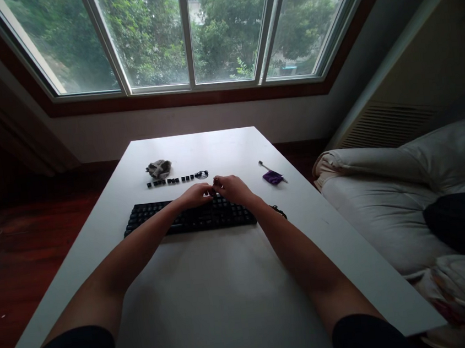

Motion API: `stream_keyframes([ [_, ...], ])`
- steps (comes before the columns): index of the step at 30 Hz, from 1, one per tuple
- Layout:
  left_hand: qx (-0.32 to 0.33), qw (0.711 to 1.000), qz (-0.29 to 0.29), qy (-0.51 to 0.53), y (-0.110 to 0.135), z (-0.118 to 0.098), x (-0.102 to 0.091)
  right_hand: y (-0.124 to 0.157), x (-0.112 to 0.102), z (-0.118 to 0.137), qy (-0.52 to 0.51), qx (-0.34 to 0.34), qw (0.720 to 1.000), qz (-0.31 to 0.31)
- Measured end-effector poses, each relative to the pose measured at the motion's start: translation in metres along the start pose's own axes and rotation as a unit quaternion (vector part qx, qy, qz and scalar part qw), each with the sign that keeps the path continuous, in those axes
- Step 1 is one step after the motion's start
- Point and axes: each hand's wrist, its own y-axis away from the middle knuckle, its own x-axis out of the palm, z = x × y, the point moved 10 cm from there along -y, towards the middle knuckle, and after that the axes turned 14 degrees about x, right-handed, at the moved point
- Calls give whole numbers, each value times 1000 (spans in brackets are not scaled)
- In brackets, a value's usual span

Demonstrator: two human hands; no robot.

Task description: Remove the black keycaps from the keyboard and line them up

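A black keyboard (171, 220) lies across the middle of the white table (212, 298). Both my hands hover over its far edge, fingertips nearly touching each other. My left hand (195, 195) is curled, its fingers pinched toward the right hand. My right hand (230, 187) is also closed in a pinch on a small thing I cannot make out. Behind the keyboard, a row of several loose black keycaps (170, 180) lies on the table, ending at a small black wire tool (202, 174).
A crumpled grey cloth (159, 168) sits behind the keycap row. A purple cloth (273, 177) and a thin brush-like tool (264, 165) lie at the right. White bedding (404, 189) borders the table's right edge; a window is beyond.
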Motion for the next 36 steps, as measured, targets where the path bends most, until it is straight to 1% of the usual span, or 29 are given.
stream_keyframes([
  [3, -13, 1000, -1, -2, 1, -2, 0, -7, 4, -17, -64, 55, 996, 19],
  [7, -23, 1000, -6, -10, 2, -9, -1, -17, 17, -41, -180, 99, 976, 76],
  [9, -25, 999, -6, -19, 2, -12, -1, -20, 23, -53, -247, 128, 956, 96],
  [12, -37, 999, -7, -34, 2, -12, -1, -22, 29, -67, -349, 178, 913, 110],
  [13, -42, 998, -10, -37, 1, -11, -2, -22, 28, -67, -366, 176, 907, 110],
  [14, -47, 998, -13, -38, 1, -10, -2, -22, 26, -64, -370, 161, 909, 108],
  [17, -63, 997, -26, -39, 0, -6, -2, -19, 15, -45, -337, 75, 934, 98],
  [19, -62, 997, -38, -37, 0, -7, -4, -15, 9, -34, -309, 32, 946, 96],
  [22, -42, 998, -54, -2, -1, -11, -5, -14, 3, -30, -304, 12, 949, 84],
  [25, -48, 992, -67, 94, -1, -7, -4, -16, -3, -36, -350, 25, 933, 81],
  [28, -62, 974, -78, 204, -3, -2, -2, -18, -6, -40, -406, 33, 907, 102],
  [30, -73, 961, -81, 255, -4, -1, -2, -17, -10, -40, -428, 31, 896, 117],
  [36, -110, 930, -53, 348, -3, -5, 6, -10, -18, -35, -436, 15, 888, 145],
])
